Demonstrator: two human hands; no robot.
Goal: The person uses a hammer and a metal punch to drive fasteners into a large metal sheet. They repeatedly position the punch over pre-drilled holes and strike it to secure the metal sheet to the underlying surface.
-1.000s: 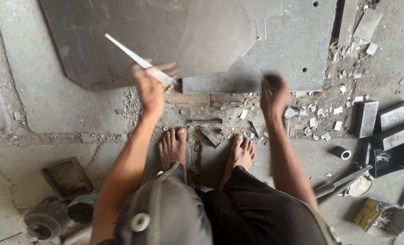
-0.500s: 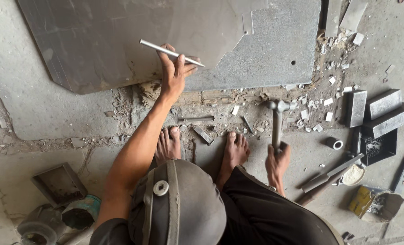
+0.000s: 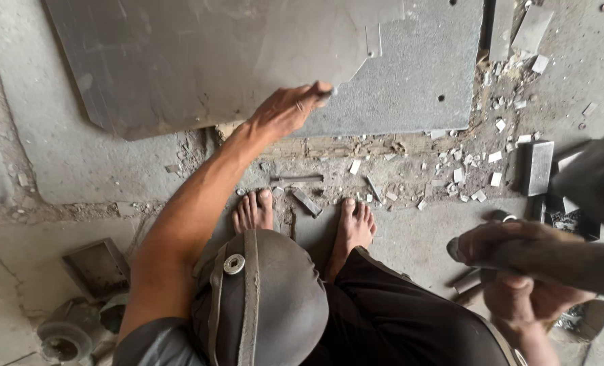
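Chisel (image 3: 327, 90) pinched in left hand (image 3: 289, 108) fingers against the grey slab (image 3: 200, 61) edge; right hand (image 3: 518, 261) grips a raised hammer (image 3: 596, 179), fingers wrapped. Chipping step: next needs a square strike.

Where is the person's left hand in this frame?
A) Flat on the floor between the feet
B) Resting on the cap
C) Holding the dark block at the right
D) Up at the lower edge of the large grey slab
D: the left hand is stretched forward against the lower edge of the grey slab, well beyond the bare feet.
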